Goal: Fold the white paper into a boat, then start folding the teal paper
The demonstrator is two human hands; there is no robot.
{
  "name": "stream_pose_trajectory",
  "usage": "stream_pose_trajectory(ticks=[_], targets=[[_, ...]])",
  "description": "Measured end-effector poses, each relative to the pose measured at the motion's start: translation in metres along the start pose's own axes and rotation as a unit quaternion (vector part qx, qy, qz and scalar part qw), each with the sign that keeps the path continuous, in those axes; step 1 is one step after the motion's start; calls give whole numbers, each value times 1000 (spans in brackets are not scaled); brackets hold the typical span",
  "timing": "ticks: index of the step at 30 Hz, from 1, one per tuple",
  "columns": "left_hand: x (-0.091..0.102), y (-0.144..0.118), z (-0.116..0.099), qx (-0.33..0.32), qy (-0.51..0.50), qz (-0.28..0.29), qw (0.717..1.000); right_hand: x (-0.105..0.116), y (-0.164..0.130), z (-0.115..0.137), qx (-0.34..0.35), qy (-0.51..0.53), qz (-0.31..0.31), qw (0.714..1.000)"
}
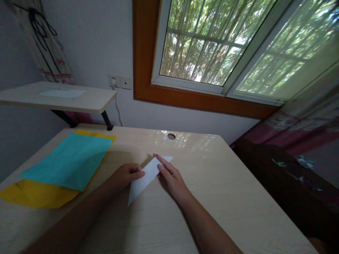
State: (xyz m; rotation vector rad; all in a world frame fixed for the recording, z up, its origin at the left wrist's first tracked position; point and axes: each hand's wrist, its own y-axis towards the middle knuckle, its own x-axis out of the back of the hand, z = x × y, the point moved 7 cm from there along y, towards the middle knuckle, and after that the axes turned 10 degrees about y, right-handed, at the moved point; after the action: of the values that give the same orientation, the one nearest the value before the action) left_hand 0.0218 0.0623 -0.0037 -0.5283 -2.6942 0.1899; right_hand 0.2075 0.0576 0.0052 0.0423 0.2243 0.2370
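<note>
Far left, a teal sheet (70, 160) lies on a yellow sheet (31, 194) — stacked flat on the desk (238, 197), set well apart from the hands. The left hand (127, 174) pins the white folded paper (145, 178) near the desk's middle, fingers curled with tips pressed on its left edge (probably to stop it sliding). The right hand (171, 176) lies flat, fingers together along the upper edge — seemingly firming a crease. No containers in view; the cable hole (171, 136) is bare.

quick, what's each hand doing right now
Left hand: fingers curled, pressing the white folded paper.
Right hand: open, fingers flat on the same paper.
</note>
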Motion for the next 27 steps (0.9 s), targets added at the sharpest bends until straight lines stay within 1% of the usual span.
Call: stream_pose_trajectory(ticks=[7,11,18,23,25,27], targets=[[2,-1,1,13,-1,-7,1000,11,2,-1,14,0,-40,999],[3,-3,0,18,-23,-16,999,18,4,0,30,5,-67,997],[6,-5,-1,6,-29,-21,999,24,5,2,35,82,-109,990],[7,-5,4,25,-57,-29,998,40,9,4,33,135,-162,977],[6,-4,4,18,-51,-31,998,43,11,1,20,146,-159,976],[5,-4,3,13,-42,-30,999,39,13,-4,2,143,-134,981]])
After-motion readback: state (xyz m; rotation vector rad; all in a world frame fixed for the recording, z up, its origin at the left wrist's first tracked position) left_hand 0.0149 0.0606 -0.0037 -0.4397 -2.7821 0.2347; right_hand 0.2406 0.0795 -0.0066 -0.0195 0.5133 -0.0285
